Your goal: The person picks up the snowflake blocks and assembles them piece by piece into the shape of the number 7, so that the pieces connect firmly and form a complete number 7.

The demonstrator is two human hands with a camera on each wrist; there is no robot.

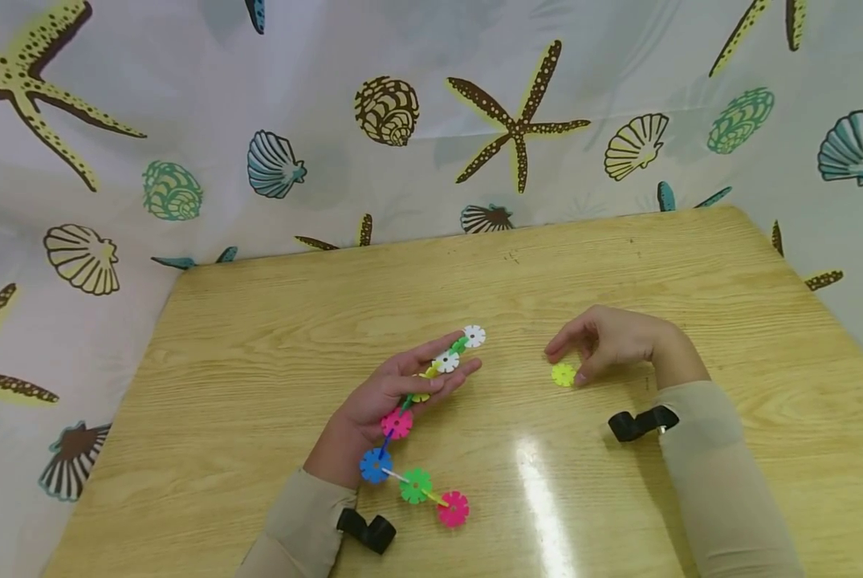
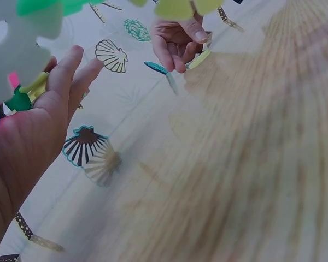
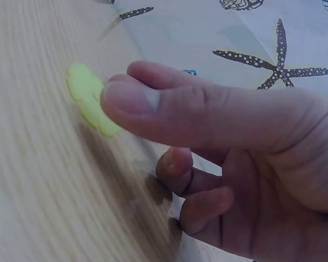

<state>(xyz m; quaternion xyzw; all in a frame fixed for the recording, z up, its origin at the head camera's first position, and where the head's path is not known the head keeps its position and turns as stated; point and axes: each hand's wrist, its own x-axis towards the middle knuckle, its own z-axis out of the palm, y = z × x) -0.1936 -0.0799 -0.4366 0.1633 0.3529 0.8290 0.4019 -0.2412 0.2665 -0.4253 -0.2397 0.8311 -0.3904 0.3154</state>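
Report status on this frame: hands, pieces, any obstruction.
Left hand holds the chain of flower discs. Right hand is at the loose yellow disc on the table, grip unclear. Nothing between them.

No legible text or labels anywhere.
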